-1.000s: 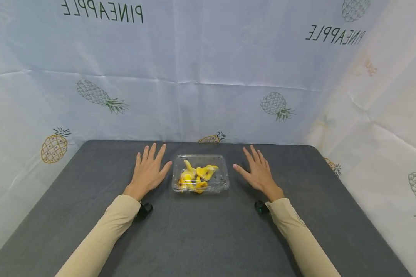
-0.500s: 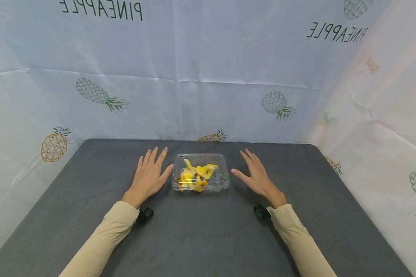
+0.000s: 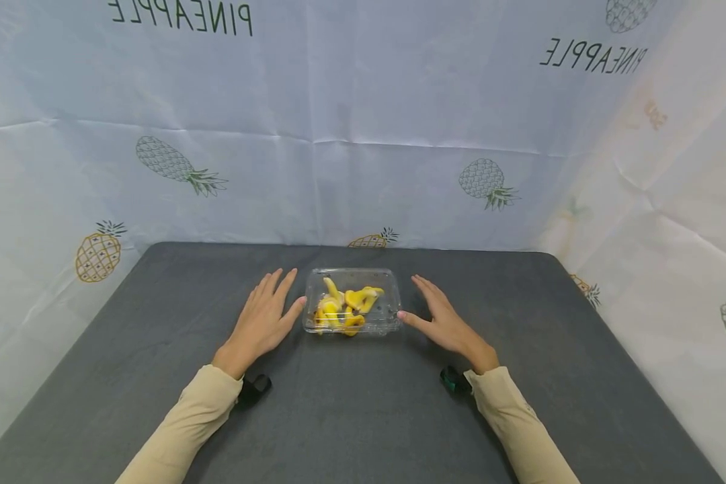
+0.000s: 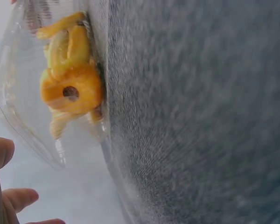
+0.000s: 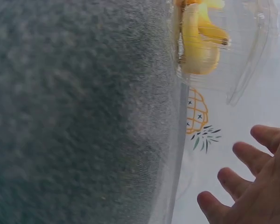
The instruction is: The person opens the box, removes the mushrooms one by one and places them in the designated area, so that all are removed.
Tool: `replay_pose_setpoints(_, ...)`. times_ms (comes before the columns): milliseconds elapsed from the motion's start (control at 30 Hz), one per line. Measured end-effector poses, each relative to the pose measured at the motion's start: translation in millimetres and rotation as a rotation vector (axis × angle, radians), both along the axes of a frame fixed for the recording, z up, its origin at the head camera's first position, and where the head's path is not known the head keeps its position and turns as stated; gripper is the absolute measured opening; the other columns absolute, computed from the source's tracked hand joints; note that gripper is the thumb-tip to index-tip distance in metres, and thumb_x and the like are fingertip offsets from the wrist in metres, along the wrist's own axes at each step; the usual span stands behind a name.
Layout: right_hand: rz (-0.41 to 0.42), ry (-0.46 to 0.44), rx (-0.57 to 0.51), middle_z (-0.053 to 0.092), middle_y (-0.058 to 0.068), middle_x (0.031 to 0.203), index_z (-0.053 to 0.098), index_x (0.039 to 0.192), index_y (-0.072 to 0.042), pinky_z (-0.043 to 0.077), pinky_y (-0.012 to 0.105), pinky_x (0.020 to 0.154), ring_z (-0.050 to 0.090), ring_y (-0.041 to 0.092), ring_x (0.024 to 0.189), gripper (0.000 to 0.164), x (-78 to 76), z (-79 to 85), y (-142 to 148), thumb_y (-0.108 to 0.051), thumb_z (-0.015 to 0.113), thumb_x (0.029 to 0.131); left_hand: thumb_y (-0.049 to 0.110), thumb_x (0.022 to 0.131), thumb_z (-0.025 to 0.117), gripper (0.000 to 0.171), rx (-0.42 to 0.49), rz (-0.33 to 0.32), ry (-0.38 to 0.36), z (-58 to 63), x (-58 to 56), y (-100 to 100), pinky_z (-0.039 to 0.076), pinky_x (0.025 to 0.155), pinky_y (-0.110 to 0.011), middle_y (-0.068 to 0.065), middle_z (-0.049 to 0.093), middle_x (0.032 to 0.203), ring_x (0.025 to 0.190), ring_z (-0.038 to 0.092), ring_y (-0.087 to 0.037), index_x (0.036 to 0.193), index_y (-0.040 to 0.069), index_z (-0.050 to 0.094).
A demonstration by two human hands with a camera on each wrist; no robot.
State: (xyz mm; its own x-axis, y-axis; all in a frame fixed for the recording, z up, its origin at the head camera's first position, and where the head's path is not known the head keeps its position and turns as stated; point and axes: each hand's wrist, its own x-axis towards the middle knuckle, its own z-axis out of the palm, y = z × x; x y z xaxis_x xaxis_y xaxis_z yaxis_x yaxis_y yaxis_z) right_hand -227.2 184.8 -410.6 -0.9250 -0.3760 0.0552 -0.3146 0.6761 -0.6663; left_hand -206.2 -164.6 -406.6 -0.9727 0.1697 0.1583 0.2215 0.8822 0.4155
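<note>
In the head view, a clear plastic lidded box [image 3: 390, 310] sits on the dark grey table between both hands. Inside it lie several yellow, curved pieces [image 3: 333, 310] with pale parts; the left wrist view shows an orange-yellow piece [image 4: 74, 89] with a round dark hole. My left hand [image 3: 259, 324] is at the box's left side, fingers extended, thumb tip close to the edge. On the opposite side, my right hand [image 3: 450, 326] has its fingers extended and its thumb tip right at the box's right edge. Neither hand grips anything.
The grey-covered table [image 3: 351, 417] ends at the back against a pale curtain [image 3: 363, 101] printed with pineapples and mirrored lettering. A small dark wrist device [image 3: 254, 390] shows at the left cuff and another dark device [image 3: 454, 380] at the right cuff.
Both hands have drawn slightly back toward the person and inward toward the box, their thumbs now close to its sides. The box stays in the same place on the table.
</note>
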Motion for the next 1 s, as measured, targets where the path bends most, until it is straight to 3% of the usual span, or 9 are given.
replay_pose_setpoints(300,0.023,-0.078,-0.006,0.02,0.015,0.165,0.019,0.159,-0.011,0.023,0.068,0.116,0.02,0.041,0.152,0.086,3.6,-1.4,-3,-0.051,0.061,0.095,0.047,0.105,0.041,0.067,0.079,-0.041,-0.036,-4.6,9.1,-2,0.023,0.116,-0.069,-0.024,0.022,0.161,0.149,0.02,-0.046,0.16,0.014,0.021)
replay_pose_setpoints(667,0.064,-0.123,-0.064,0.033,0.015,0.16,0.024,0.157,-0.008,0.03,0.063,0.116,0.032,0.039,0.147,0.084,6.3,-5.7,-10,-0.047,0.064,0.095,0.053,0.105,0.037,0.07,0.221,-0.119,-0.149,-10.7,11.2,-7,0.03,0.113,-0.068,-0.021,0.031,0.158,0.146,0.031,-0.044,0.159,0.012,0.023)
replay_pose_setpoints(833,0.068,-0.137,-0.069,0.036,0.015,0.159,0.029,0.156,-0.009,0.033,0.062,0.115,0.036,0.038,0.145,0.078,7.1,-6.7,-10,-0.047,0.063,0.095,0.047,0.106,0.041,0.064,0.261,-0.149,-0.176,-11.6,9.5,-9,0.044,0.102,-0.059,-0.021,0.051,0.14,0.128,0.051,-0.038,0.155,0.007,0.031)
replay_pose_setpoints(1000,0.081,-0.141,-0.071,0.037,0.016,0.158,0.032,0.155,-0.009,0.034,0.06,0.115,0.039,0.038,0.143,0.075,7.6,-8.1,-8,-0.045,0.061,0.097,0.042,0.106,0.043,0.059,0.303,-0.18,-0.215,-12.2,6.4,-9,0.053,0.087,-0.044,-0.015,0.063,0.124,0.109,0.062,-0.026,0.152,0.005,0.037)
